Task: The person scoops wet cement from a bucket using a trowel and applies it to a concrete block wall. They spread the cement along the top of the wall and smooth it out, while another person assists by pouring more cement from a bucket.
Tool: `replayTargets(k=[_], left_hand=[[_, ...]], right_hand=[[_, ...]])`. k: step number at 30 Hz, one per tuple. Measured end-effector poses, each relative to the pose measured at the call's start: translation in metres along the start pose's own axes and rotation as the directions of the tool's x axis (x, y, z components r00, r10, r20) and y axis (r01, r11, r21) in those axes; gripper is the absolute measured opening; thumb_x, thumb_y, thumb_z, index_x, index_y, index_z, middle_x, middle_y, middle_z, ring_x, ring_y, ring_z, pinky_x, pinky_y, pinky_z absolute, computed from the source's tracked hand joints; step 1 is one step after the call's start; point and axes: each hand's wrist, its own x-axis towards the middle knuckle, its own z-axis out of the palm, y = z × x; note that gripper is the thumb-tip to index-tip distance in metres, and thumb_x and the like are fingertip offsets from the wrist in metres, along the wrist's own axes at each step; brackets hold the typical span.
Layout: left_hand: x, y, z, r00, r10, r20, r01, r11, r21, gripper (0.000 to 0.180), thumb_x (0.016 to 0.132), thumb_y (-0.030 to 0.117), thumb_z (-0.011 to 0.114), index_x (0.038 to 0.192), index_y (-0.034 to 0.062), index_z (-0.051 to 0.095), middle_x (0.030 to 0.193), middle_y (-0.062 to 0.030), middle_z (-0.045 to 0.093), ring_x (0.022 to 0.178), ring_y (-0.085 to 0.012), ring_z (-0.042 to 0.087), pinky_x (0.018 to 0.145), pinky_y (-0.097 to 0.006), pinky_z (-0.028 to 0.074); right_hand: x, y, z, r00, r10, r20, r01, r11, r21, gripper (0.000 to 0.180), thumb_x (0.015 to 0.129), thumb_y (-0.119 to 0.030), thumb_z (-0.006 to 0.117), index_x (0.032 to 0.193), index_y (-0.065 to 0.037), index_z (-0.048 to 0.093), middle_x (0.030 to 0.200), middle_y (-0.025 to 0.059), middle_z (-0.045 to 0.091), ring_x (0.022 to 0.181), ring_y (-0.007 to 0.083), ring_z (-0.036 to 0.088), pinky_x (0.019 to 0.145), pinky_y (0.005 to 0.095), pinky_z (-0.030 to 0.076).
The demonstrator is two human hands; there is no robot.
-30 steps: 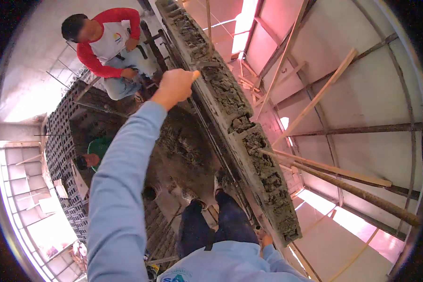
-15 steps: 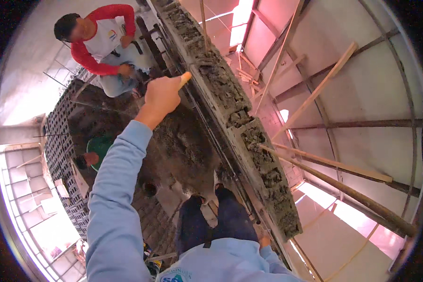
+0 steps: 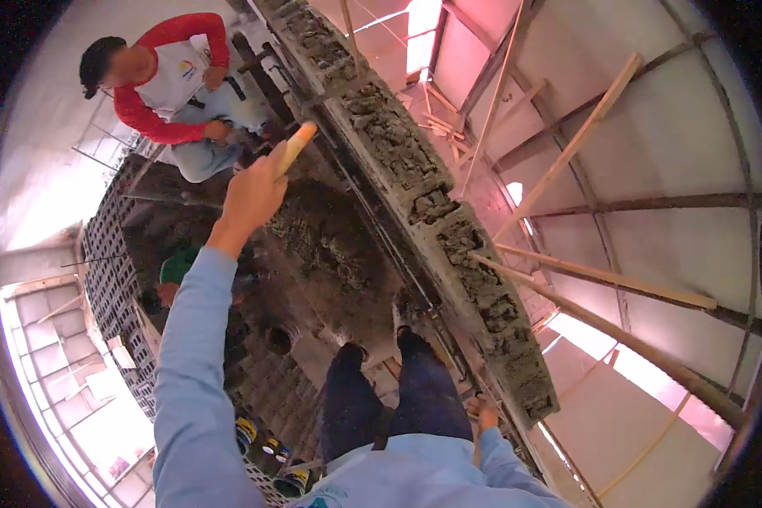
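Observation:
My left hand (image 3: 256, 196) is stretched out ahead and closed round a short, pale wooden handle (image 3: 295, 148). The handle's rounded end points toward the wall; whatever else belongs to it is hidden by the hand. Beyond it runs a long wall top of rough grey concrete (image 3: 427, 173), with lumpy mortar in its hollows. Low at my right side, my right hand (image 3: 488, 415) is beside the wall's near edge. Its fingers are too small and partly hidden to read. Dark pipes or rails (image 3: 372, 207) run along the wall's near side.
A person in a red-and-white shirt (image 3: 173, 76) crouches at the far left. Lower down is another person in a green cap (image 3: 178, 267). Stacked hollow blocks (image 3: 110, 245) line the left. Timber props (image 3: 571, 148) slant against the right side. Several containers (image 3: 271, 446) stand lower left.
My left hand has shifted left and slightly down, and more of the wooden handle shows. My right hand has come further into view. The person in the green cap has moved the head.

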Motion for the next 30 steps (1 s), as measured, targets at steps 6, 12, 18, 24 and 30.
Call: replayTargets(k=[6, 12, 18, 24, 30], left_hand=[[0.017, -0.017, 0.09, 0.999, -0.039, 0.023, 0.043, 0.982, -0.186, 0.061, 0.092, 0.024, 0.063, 0.148, 0.0116, 0.044, 0.103, -0.0235, 0.069, 0.093, -0.0445, 0.066, 0.081, -0.054, 0.053], [-0.007, 0.024, 0.084, 0.987, -0.024, 0.161, 0.059, 0.975, -0.214, 0.063, 0.093, 0.027, 0.062, 0.15, 0.0082, 0.041, 0.1, -0.0242, 0.069, 0.089, -0.044, 0.067, 0.077, -0.054, 0.053], [-0.029, 0.023, 0.102, 0.995, 0.003, 0.098, 0.024, 0.962, -0.271, 0.065, 0.092, 0.023, 0.062, 0.151, 0.0076, 0.039, 0.092, -0.0212, 0.068, 0.081, -0.0424, 0.068, 0.073, -0.053, 0.054], [-0.031, 0.017, 0.101, 0.991, 0.047, 0.129, -0.016, 0.972, -0.233, 0.065, 0.091, 0.022, 0.062, 0.151, 0.0077, 0.04, 0.095, -0.0221, 0.069, 0.083, -0.0431, 0.067, 0.074, -0.053, 0.054], [-0.018, -0.025, 0.094, 0.968, 0.21, 0.135, -0.173, 0.955, -0.241, 0.068, 0.09, 0.02, 0.064, 0.153, 0.009, 0.039, 0.1, -0.0235, 0.068, 0.086, -0.0436, 0.067, 0.076, -0.053, 0.054]], right_hand=[[-0.019, 0.008, 0.029, 0.987, -0.153, 0.04, 0.155, 0.987, -0.044, 0.047, 0.098, -0.02, 0.053, 0.144, -0.01, 0.049, 0.121, 0.0156, 0.067, 0.098, 0.0261, 0.069, 0.083, 0.0384, 0.055], [-0.028, 0.067, 0.038, 0.988, -0.148, 0.036, 0.152, 0.969, -0.195, 0.045, 0.097, -0.015, 0.05, 0.141, -0.013, 0.053, 0.124, 0.0156, 0.066, 0.103, 0.0225, 0.065, 0.081, 0.0361, 0.054], [-0.019, 0.124, 0.045, 0.984, -0.176, 0.033, 0.179, 0.974, -0.138, 0.045, 0.098, -0.018, 0.05, 0.143, -0.014, 0.049, 0.12, 0.0139, 0.068, 0.098, 0.0234, 0.065, 0.081, 0.0361, 0.053], [-0.036, 0.135, 0.072, 0.993, -0.108, -0.047, 0.108, 0.994, 0.0, 0.051, 0.097, -0.02, 0.051, 0.146, -0.013, 0.042, 0.119, 0.0142, 0.07, 0.098, 0.025, 0.065, 0.083, 0.0379, 0.054], [-0.04, 0.15, 0.083, 0.992, -0.104, -0.072, 0.109, 0.992, 0.059, 0.053, 0.094, -0.023, 0.056, 0.145, -0.013, 0.044, 0.116, 0.0126, 0.071, 0.092, 0.0239, 0.067, 0.081, 0.0386, 0.053]])
